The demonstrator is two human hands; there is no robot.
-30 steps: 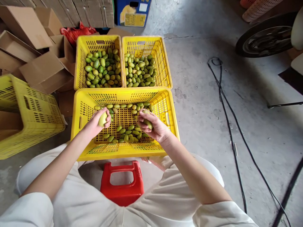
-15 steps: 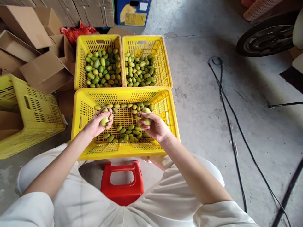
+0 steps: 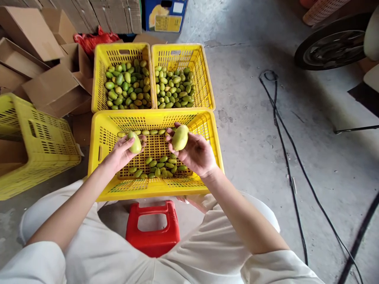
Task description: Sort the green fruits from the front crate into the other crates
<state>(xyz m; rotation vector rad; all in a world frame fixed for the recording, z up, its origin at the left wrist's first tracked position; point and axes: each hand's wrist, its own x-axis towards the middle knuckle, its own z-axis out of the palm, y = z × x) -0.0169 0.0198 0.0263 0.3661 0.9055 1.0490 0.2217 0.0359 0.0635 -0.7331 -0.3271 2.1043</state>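
Holding the left fruit in my left hand, I have my thumb against its near side and my fingers curled behind it. My right hand is more open, palm turned up, with the right fruit cradled on the fingers; I can't tell how firmly the thumb presses. Both fruits are above the near crate, where smaller ones lie in a back row and a front group.

I'd judge each fruit light enough for one hand and fairly firm, though the skin looks smooth and could slide on a loose grip. A hard squeeze or a drop might bruise it. The best hold should be round the fat middle, thumb opposite the fingers, with even pressure; the rounded ends would give less to grip. The right fruit, lying so freely, would roll most easily.

Compared with half a second ago, my right hand has opened and risen a little, and its fruit shows far more of its surface. My left fingers have loosened too, baring more of that fruit. The front group and the crates behind look unchanged.
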